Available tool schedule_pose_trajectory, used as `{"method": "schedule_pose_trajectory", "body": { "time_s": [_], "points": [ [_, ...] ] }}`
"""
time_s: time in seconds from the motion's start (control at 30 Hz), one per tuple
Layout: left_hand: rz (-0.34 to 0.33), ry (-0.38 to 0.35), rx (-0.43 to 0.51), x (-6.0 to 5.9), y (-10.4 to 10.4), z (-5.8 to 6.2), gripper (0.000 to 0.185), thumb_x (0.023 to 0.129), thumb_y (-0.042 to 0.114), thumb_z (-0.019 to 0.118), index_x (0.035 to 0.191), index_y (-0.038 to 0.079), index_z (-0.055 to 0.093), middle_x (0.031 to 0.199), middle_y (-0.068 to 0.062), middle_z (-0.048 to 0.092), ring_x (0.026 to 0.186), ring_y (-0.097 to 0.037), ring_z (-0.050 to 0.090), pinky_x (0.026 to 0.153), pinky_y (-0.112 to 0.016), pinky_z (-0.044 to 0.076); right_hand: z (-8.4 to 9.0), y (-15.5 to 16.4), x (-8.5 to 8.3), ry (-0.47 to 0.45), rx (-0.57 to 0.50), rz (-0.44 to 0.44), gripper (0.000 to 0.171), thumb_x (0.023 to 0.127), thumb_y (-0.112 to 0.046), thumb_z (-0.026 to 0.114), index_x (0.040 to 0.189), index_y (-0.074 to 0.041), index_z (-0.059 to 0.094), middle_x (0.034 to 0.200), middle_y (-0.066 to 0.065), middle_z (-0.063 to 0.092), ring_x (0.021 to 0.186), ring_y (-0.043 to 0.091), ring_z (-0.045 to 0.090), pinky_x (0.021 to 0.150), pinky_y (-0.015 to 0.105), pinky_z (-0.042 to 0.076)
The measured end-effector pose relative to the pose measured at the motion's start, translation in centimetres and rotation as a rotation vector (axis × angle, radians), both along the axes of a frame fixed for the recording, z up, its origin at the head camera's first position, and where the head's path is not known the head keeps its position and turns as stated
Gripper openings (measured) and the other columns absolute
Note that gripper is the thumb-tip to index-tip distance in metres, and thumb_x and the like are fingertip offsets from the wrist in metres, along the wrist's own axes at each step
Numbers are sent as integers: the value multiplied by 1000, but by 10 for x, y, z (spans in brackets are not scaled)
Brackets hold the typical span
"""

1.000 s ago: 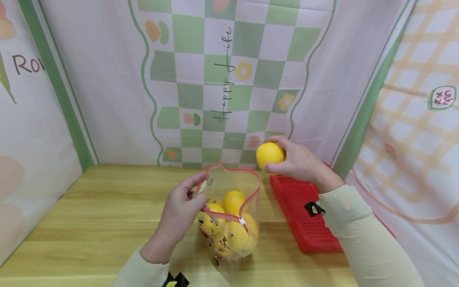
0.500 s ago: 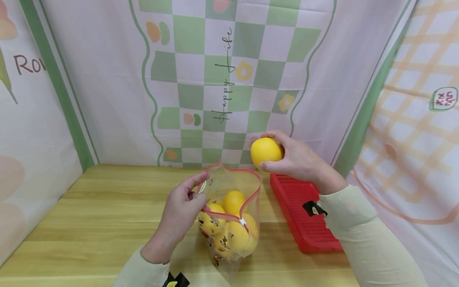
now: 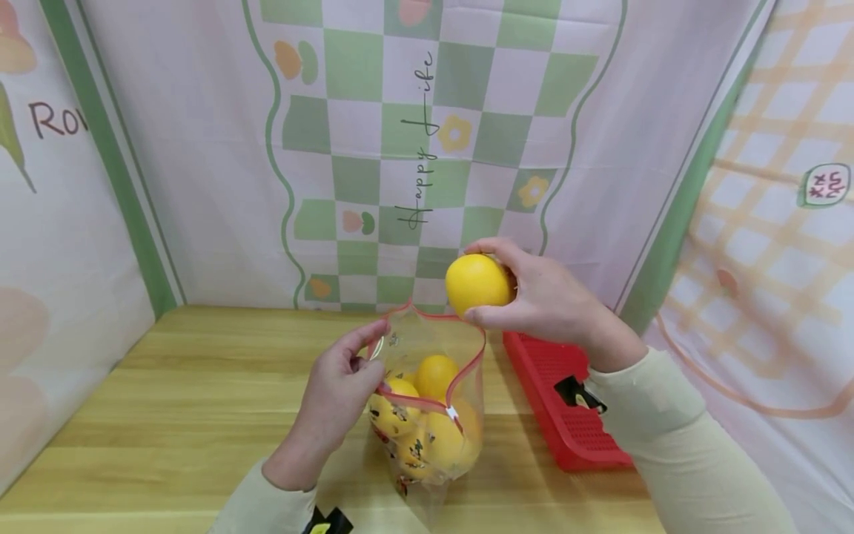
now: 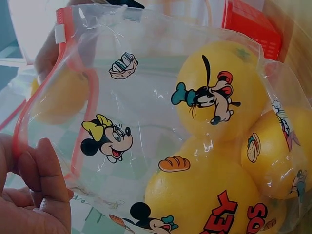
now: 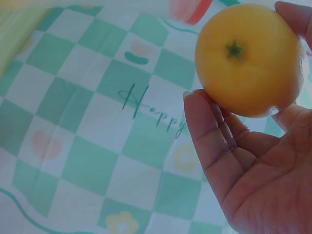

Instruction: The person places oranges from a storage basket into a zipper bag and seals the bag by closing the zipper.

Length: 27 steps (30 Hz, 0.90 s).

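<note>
On the wooden worktop (image 3: 167, 393), left hand (image 3: 333, 389) pinching the red zip edge of a clear cartoon-printed bag (image 3: 427, 386), grip pressed together on the plastic near the left side of its mouth. Mouth of the bag gaping, bag standing upright near the front edge, several yellow oranges (image 3: 434, 430) piled inside. Just above the far right rim of the bag, one more orange (image 3: 477, 283) held in the air by the right hand (image 3: 554, 304), fingers and thumb curled round it. Behind that wrist, a red plastic basket (image 3: 567, 393) lying on the worktop against the cloth backdrop (image 3: 200, 148)
</note>
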<state>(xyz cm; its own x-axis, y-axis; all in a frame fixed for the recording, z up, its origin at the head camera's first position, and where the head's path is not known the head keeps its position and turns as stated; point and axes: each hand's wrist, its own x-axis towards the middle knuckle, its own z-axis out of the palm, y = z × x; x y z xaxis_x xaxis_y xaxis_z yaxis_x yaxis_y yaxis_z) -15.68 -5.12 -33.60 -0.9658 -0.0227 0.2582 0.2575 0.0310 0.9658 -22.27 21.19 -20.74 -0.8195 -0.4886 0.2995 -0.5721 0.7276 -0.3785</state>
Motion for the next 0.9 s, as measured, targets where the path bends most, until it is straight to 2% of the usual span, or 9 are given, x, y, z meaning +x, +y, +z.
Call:
{"method": "schedule_pose_trajectory", "body": {
  "time_s": [0.17, 0.4, 0.6, 0.9],
  "points": [
    [2, -3, -1, 0, 0, 0, 61, 89, -4, 56, 146, 14, 60, 152, -5, 55, 63, -16, 56, 47, -19, 36, 1, -8, 7, 6, 5, 41, 68, 84, -39, 81, 144, -36, 49, 110, -2, 68, 88, 20, 64, 75, 39, 53],
    [5, -6, -5, 1, 0, 1, 60, 89, -4, 56, 146, 14, 61, 152, -5, 55, 61, -17, 53, 47, -19, 37, -2, -16, 13, -9, -15, 91, 68, 83, -34, 81, 143, -37, 50, 107, -5, 68, 86, 19, 64, 74, 39, 55],
    [4, -5, -5, 1, 1, 1, 59, 89, -4, 55, 146, 14, 61, 152, -5, 56, 60, -18, 52, 46, -19, 35, -6, -21, 16, 1, -2, 110, 68, 81, -35, 83, 141, -38, 51, 108, -9, 66, 85, 18, 64, 73, 38, 56],
    [-6, -3, -7, 1, 2, 1, 59, 90, -3, 55, 146, 15, 60, 152, -1, 57, 60, -19, 54, 47, -20, 36, -12, -25, 17, -40, 48, 102, 68, 81, -38, 82, 141, -38, 51, 110, -9, 64, 87, 19, 64, 72, 36, 56]
  ]
}}
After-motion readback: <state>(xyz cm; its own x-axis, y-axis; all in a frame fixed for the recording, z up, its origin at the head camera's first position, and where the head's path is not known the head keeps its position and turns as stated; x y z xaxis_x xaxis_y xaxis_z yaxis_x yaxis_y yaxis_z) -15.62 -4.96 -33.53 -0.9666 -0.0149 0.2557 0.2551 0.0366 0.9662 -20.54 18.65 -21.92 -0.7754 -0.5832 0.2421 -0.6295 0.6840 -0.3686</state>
